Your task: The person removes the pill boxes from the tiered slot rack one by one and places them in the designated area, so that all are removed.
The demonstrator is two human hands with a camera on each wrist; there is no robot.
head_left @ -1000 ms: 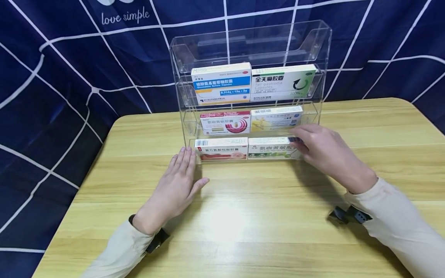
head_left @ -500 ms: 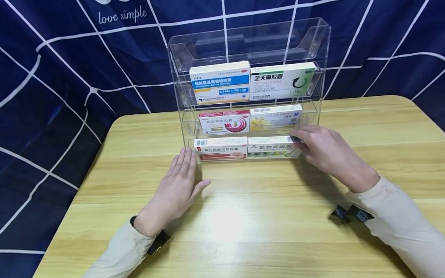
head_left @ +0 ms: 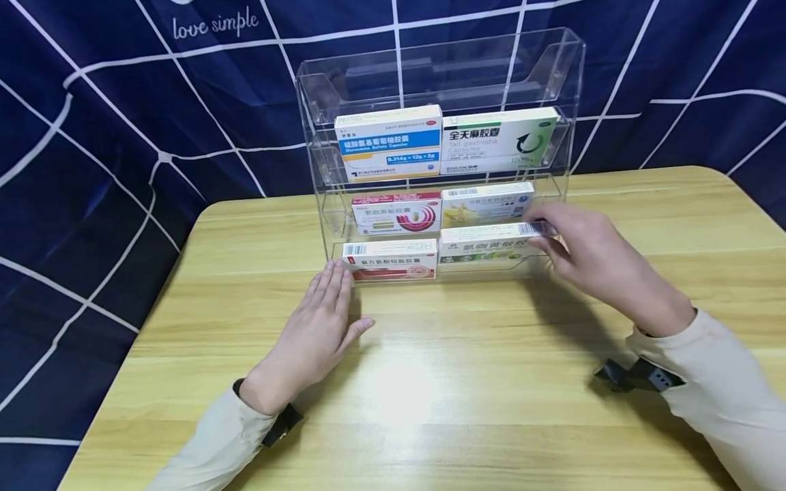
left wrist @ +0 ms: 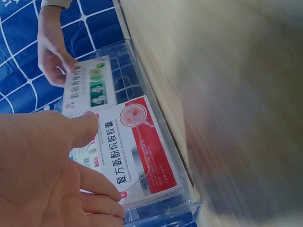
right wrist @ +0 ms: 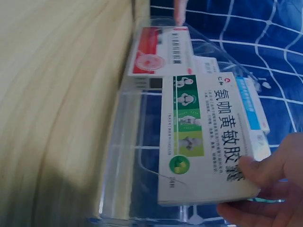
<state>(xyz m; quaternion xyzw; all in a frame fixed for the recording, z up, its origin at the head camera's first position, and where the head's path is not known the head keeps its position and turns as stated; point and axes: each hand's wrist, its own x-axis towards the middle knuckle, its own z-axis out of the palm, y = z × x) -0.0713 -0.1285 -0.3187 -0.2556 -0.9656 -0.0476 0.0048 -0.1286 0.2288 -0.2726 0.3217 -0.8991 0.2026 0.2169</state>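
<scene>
My right hand point(head_left: 598, 259) pinches the right end of the white-and-green box point(head_left: 491, 244), which is raised partly above the bottom tier of the clear rack point(head_left: 325, 225). In the right wrist view the thumb lies on the front of that box point(right wrist: 203, 142), with fingers behind. My left hand point(head_left: 310, 337) has its fingers straight, their tips at the rack's lower left corner beside the white-and-red box point(head_left: 389, 260). That box point(left wrist: 137, 151) stands in the bottom tier in the left wrist view, near the left fingers.
The middle tier holds a pink-and-white box point(head_left: 398, 214) and a pale yellow-and-blue box point(head_left: 487, 204). Higher up are a blue-and-white box point(head_left: 389, 144) and a green-and-white box point(head_left: 499, 142). The rack stands on a wooden table point(head_left: 393, 436) before a dark blue gridded cloth point(head_left: 245, 88).
The right hand has moved up and slightly right, lifting the white-and-green box partway from the bottom tier. The left hand has barely moved.
</scene>
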